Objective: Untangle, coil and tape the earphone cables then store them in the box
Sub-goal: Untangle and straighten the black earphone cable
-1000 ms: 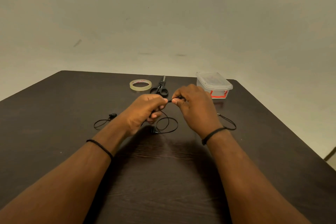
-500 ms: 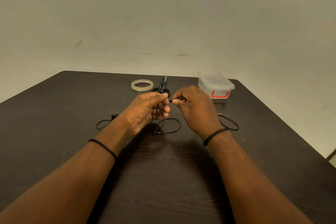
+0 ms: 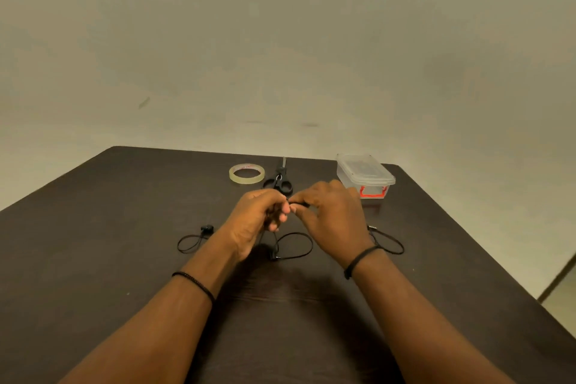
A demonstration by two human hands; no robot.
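Note:
A black earphone cable (image 3: 294, 246) lies in loops on the dark table (image 3: 124, 212), and part of it rises between my hands. My left hand (image 3: 255, 218) holds the cable with curled fingers just above the table. My right hand (image 3: 330, 212) pinches a short black piece of the same cable at its fingertips, close against the left hand. One loop with an earbud (image 3: 191, 240) lies to the left, and another loop with the plug (image 3: 388, 241) lies to the right behind my right wrist. A clear plastic box (image 3: 364, 176) with a red latch stands closed at the back right.
A roll of clear tape (image 3: 247, 174) and black scissors (image 3: 279, 181) lie at the back of the table, just beyond my hands. The table's right edge runs diagonally near the box. A plain wall stands behind.
My hands stay together on the cable and have shifted slightly; the left fingers have curled a little more around it. The loops on the table have barely moved.

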